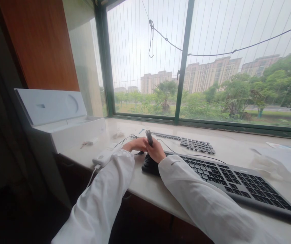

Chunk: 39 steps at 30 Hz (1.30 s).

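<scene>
The right hand's [157, 151] grip closes around a dark stick [149, 137] jutting upward, left hand [135, 145] touching.

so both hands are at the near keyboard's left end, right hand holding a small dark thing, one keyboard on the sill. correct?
Not quite: the head view shows two keyboards, the near keyboard and a second keyboard behind it. The rest holds: left hand, right hand, small dark thing.

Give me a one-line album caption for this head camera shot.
Both hands, left hand and right hand, grip a small dark tool over a black keyboard by the window.
</scene>
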Tool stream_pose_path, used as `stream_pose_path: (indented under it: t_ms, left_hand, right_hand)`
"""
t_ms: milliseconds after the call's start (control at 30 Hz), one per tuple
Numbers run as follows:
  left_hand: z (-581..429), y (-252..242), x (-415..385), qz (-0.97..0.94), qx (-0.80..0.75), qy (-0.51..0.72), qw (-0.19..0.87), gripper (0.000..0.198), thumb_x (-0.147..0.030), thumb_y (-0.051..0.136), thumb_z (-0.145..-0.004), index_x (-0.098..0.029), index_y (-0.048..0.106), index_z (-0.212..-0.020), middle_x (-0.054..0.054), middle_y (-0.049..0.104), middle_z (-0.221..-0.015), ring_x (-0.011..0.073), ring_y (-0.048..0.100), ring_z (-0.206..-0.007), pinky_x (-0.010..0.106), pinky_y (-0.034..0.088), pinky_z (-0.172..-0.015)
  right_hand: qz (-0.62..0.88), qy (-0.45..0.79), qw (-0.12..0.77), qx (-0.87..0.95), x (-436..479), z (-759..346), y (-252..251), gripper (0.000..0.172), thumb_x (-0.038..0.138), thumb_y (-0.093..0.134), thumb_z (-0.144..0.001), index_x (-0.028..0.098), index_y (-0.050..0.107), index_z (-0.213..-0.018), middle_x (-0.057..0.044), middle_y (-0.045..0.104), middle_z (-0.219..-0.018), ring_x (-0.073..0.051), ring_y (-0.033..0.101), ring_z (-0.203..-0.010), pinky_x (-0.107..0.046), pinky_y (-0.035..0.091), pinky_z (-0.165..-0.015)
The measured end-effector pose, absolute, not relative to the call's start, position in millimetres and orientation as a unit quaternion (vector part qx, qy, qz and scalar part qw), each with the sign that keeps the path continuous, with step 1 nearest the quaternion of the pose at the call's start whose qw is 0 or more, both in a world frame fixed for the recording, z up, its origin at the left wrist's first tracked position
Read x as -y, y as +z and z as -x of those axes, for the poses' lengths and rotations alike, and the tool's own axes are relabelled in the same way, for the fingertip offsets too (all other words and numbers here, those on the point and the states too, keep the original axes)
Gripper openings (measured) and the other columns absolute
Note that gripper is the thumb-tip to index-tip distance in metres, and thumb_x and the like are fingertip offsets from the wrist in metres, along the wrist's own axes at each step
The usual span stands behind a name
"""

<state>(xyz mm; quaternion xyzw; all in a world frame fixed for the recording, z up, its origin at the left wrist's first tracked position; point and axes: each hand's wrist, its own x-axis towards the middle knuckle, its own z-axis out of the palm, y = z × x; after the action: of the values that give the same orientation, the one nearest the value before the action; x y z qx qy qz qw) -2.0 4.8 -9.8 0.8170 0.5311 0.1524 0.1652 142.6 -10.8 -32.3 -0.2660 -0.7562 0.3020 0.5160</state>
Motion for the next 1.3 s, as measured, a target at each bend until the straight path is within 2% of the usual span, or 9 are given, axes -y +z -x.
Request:
stream_pose_path:
  t_ms: [200,467,767,1000,1300]
  left_hand:
    - [-2,-8,2,-0.809,-0.512,0.194,0.214,0.011,-0.022,0.063,-0.061,-0.014,0.059,-0.065,-0.002,0.051,-0.056,0.0106,0.046,-0.053,0.022,0.035,-0.047]
    - [-3,-7,4,-0.820,-0.474,0.226,0.227,0.023,-0.024,0.067,-0.062,-0.014,0.064,-0.081,-0.001,0.055,-0.064,0.0111,0.048,-0.059,0.021,0.037,-0.051]
    - [0,-12,-1,-0.816,-0.470,0.222,0.251,0.028,-0.029,0.069,-0.063,-0.013,0.065,-0.086,0.000,0.060,-0.069,0.0113,0.050,-0.060,0.022,0.039,-0.053]
    - [8,-20,-8,-0.806,-0.495,0.200,0.256,0.028,-0.038,0.070,-0.064,-0.011,0.067,-0.073,0.000,0.055,-0.059,0.0101,0.048,-0.054,0.023,0.037,-0.053]
    - [4,-19,-7,-0.808,-0.476,0.227,0.262,0.025,-0.031,0.071,-0.062,-0.012,0.067,-0.078,0.000,0.057,-0.059,0.0103,0.049,-0.054,0.022,0.037,-0.051]
  right_hand:
    - [0.297,0.316,0.526,0.731,9,-144,-32,0.037,0.056,0.047,-0.082,0.021,0.049,-0.069,0.000,0.055,-0.066,-0.016,0.046,-0.063,-0.028,0.036,-0.061]
    - [0.292,0.312,0.545,0.722,9,-144,-32,0.036,0.053,0.046,-0.083,0.020,0.050,-0.068,0.000,0.053,-0.065,-0.016,0.048,-0.063,-0.028,0.037,-0.062]
    - [0.299,0.321,0.561,0.702,11,-145,-30,0.034,0.052,0.050,-0.080,0.021,0.049,-0.067,0.001,0.051,-0.063,-0.015,0.046,-0.061,-0.027,0.036,-0.061]
    - [0.318,0.307,0.570,0.693,10,-144,-31,0.033,0.051,0.050,-0.080,0.021,0.049,-0.070,0.000,0.056,-0.065,-0.016,0.049,-0.062,-0.028,0.037,-0.062]
    - [0.303,0.286,0.566,0.711,8,-145,-34,0.033,0.052,0.047,-0.082,0.020,0.049,-0.073,0.001,0.056,-0.063,-0.016,0.050,-0.061,-0.028,0.039,-0.061]
